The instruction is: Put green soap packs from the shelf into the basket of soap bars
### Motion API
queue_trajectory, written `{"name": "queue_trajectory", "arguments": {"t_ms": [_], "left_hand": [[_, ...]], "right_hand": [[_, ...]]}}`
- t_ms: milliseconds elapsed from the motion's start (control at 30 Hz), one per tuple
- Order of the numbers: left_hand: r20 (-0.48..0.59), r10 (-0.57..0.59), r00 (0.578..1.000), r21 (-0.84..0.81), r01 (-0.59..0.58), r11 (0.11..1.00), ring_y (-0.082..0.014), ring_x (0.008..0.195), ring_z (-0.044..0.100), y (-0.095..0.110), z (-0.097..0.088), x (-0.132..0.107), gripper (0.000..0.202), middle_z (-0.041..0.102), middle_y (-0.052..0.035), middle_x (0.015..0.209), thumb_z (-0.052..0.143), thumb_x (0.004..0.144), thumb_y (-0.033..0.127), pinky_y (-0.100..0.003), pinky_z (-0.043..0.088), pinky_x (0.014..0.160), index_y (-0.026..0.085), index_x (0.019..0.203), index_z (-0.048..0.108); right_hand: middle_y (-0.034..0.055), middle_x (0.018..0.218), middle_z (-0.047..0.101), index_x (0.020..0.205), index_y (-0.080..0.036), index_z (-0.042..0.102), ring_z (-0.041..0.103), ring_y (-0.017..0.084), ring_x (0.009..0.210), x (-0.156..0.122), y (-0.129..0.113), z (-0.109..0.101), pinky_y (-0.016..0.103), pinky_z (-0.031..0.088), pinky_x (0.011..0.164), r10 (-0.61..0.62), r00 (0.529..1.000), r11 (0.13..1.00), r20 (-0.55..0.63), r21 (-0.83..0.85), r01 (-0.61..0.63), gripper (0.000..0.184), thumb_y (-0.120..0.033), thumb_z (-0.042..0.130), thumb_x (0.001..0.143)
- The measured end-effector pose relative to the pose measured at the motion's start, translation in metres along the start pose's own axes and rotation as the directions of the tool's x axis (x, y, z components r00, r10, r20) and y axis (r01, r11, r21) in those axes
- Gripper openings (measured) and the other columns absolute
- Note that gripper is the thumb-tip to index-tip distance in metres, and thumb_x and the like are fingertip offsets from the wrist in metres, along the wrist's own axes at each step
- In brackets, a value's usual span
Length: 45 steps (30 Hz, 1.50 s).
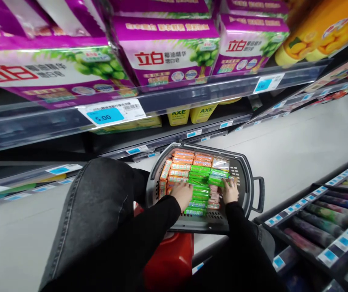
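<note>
Between my knees stands a grey shopping basket (248, 190) holding rows of small wrapped packets. My left hand (182, 196) lies over the left-middle rows, fingers extended against the edge of the green packets (200, 190). My right hand (230, 190) is inside the basket's right part, its fingers bent at the end of a green wrapped packet (218, 177) and touching it. Orange packets (183, 155) fill the back and left side. Pink packets (214, 196) lie between my hands, and a pale packet (221, 163) sits at the back right. My palms hide some packets.
Purple multipacks (168, 56) line the shelf ahead, above a price rail (192, 97). Yellow AXE bottles (178, 116) stand lower down. Another shelf unit (314, 219) borders the right. Something red (170, 259) is beneath me. Pale floor (308, 138) runs along the aisle.
</note>
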<state>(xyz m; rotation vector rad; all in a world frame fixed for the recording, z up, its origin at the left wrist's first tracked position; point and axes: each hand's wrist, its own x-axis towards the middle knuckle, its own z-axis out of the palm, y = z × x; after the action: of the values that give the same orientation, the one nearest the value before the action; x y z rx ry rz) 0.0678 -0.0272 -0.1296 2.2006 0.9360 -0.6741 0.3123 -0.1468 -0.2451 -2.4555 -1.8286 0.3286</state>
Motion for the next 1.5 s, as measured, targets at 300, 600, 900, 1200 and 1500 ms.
{"name": "queue_trajectory", "arguments": {"t_ms": [300, 600, 900, 1200, 1500], "left_hand": [[-0.242, 0.267, 0.933, 0.189, -0.225, 0.956, -0.0285, 0.110, 0.057, 0.076, 0.036, 0.137, 0.031, 0.062, -0.0168, 0.112, 0.035, 0.096, 0.009, -0.041, 0.046, 0.088, 0.007, 0.110, 0.063], [-0.173, 0.235, 0.956, 0.281, -0.181, 0.942, -0.0326, 0.108, 0.057, 0.086, 0.040, 0.148, 0.041, 0.061, -0.0253, 0.114, 0.028, 0.092, 0.004, -0.048, 0.045, 0.090, -0.001, 0.117, 0.060], [-0.208, 0.355, 0.911, 0.330, -0.276, 0.903, -0.0327, 0.148, 0.009, 0.058, 0.057, 0.160, 0.072, 0.015, -0.0197, 0.159, 0.041, 0.091, 0.036, -0.057, 0.011, 0.117, 0.002, 0.152, 0.022], [-0.273, 0.337, 0.901, 0.388, -0.217, 0.896, -0.0331, 0.148, 0.006, 0.065, 0.076, 0.164, 0.085, 0.013, -0.0208, 0.158, 0.046, 0.089, 0.054, -0.051, 0.006, 0.120, 0.001, 0.151, 0.024], [-0.273, 0.321, 0.907, 0.409, -0.193, 0.892, -0.0313, 0.148, -0.003, 0.058, 0.089, 0.183, 0.081, 0.006, -0.0160, 0.160, 0.047, 0.092, 0.049, -0.057, 0.003, 0.119, 0.006, 0.154, 0.018]], "right_hand": [[0.0114, 0.109, 0.061, 0.115, -0.019, 0.066, 0.053, 0.024, 0.101, 0.006, 0.019, 0.020, 0.036, 0.046, 0.091, -0.042, 0.997, 0.995, -0.059, 0.085, 0.047, 0.041, -0.009, 0.055, 0.077], [0.0151, 0.120, 0.061, 0.124, -0.014, 0.061, 0.050, 0.025, 0.112, 0.022, 0.010, 0.010, 0.037, 0.043, 0.099, -0.048, 0.987, 0.999, 0.151, 0.000, 0.048, 0.040, -0.013, 0.046, 0.088], [0.0233, 0.150, 0.034, 0.145, 0.001, 0.027, 0.021, 0.034, 0.142, 0.042, 0.007, 0.007, 0.054, 0.025, 0.113, 0.065, 0.986, 0.982, 0.157, 0.164, -0.091, 0.074, -0.025, 0.046, 0.078], [0.0214, 0.131, 0.054, 0.132, -0.008, 0.049, 0.046, 0.032, 0.121, 0.051, 0.010, 0.037, 0.048, 0.036, 0.100, 0.397, 0.918, 0.915, 0.000, 0.084, -0.396, 0.048, -0.027, 0.028, 0.093], [0.0175, 0.109, 0.061, 0.117, -0.012, 0.057, 0.047, 0.031, 0.105, 0.053, -0.003, 0.044, 0.047, 0.031, 0.095, 0.469, 0.882, 0.877, -0.049, -0.095, -0.471, 0.042, -0.035, 0.030, 0.095]]}}
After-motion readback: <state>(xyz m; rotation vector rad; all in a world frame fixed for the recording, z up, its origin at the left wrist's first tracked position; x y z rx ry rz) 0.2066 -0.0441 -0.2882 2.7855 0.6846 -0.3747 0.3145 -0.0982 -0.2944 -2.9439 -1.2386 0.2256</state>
